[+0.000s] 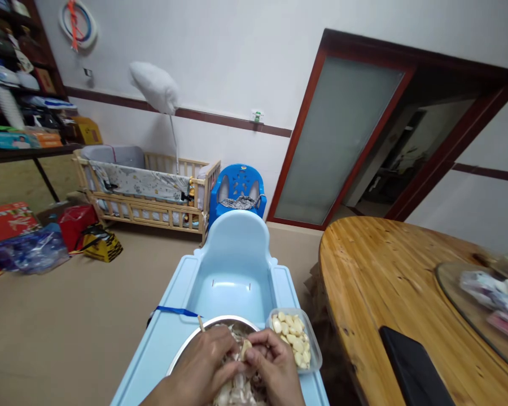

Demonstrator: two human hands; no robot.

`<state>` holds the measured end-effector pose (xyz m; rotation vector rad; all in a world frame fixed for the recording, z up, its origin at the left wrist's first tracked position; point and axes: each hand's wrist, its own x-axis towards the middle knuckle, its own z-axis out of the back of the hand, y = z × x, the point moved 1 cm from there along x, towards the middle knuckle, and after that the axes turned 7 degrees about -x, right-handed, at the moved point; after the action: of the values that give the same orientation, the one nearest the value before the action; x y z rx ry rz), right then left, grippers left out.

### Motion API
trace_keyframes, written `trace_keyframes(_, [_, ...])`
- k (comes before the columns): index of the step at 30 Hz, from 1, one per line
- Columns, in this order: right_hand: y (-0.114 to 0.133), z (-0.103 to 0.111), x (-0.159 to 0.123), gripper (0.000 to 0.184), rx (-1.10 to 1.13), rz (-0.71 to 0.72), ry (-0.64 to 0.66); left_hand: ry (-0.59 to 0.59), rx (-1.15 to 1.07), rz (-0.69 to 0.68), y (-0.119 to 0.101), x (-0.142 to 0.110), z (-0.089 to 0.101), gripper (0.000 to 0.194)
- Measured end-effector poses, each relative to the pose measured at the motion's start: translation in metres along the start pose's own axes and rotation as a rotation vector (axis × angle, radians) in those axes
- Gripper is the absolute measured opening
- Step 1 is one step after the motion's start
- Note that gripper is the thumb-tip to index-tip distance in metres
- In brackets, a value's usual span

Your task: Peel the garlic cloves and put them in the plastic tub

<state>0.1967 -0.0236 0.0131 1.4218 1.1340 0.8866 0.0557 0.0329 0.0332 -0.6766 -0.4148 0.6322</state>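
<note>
Over a round metal bowl of garlic and papery skins, both of my hands are close together. A garlic clove is pinched between the thumb and fingers of my right hand. My left hand has its fingers bent in beside the clove; whether they grip part of it is hidden. A thin wooden stick pokes up at the bowl's rim. To the right of the bowl, a clear plastic container holds many peeled garlic cloves.
Bowl and container rest on a light blue high-chair tray. A wooden table with a black phone-like object is at the right. Beyond stand a blue chair and a wooden crib. Bags lie on the left floor.
</note>
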Motion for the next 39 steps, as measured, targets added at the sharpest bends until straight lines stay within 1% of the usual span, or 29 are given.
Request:
trace_keyframes(3, [0.001, -0.001, -0.001, 0.022, 0.073, -0.028, 0.012, 0.014, 0.036, -0.060, -0.001, -0.001, 0.001, 0.011])
trace_keyframes(6, [0.001, -0.002, 0.000, 0.025, 0.103, -0.031, 0.028, 0.006, 0.046, -0.104, 0.001, 0.000, 0.000, 0.012])
trace_keyframes(11, [-0.004, 0.000, 0.003, 0.025, 0.125, -0.017, 0.066, -0.054, 0.010, -0.122, 0.008, 0.003, -0.008, 0.011])
trace_keyframes(14, [-0.008, 0.002, 0.004, 0.025, 0.146, -0.014, 0.091, -0.090, -0.029, -0.134, 0.006, 0.003, -0.009, 0.009])
trace_keyframes(20, [-0.018, 0.006, 0.006, 0.029, 0.256, -0.078, 0.204, -0.067, -0.128, -0.214, 0.000, 0.003, -0.007, 0.012])
trace_keyframes(25, [-0.023, 0.009, 0.011, 0.036, 0.303, -0.149, 0.268, -0.048, -0.094, -0.185, 0.009, -0.001, -0.009, 0.013])
trace_keyframes(28, [-0.023, 0.009, 0.013, 0.036, 0.308, -0.198, 0.286, -0.054, -0.072, -0.164, 0.013, -0.001, -0.009, 0.013])
trace_keyframes(33, [-0.020, 0.008, 0.013, 0.036, 0.248, -0.150, 0.307, -0.095, -0.085, -0.119, 0.011, 0.002, -0.006, 0.010])
trace_keyframes(36, [-0.017, 0.007, 0.011, 0.035, 0.202, -0.128, 0.304, -0.092, -0.087, -0.113, 0.011, 0.003, -0.008, 0.010])
trace_keyframes(39, [-0.016, 0.008, 0.009, 0.031, 0.193, -0.135, 0.281, -0.089, -0.058, -0.092, 0.014, 0.003, -0.010, 0.009])
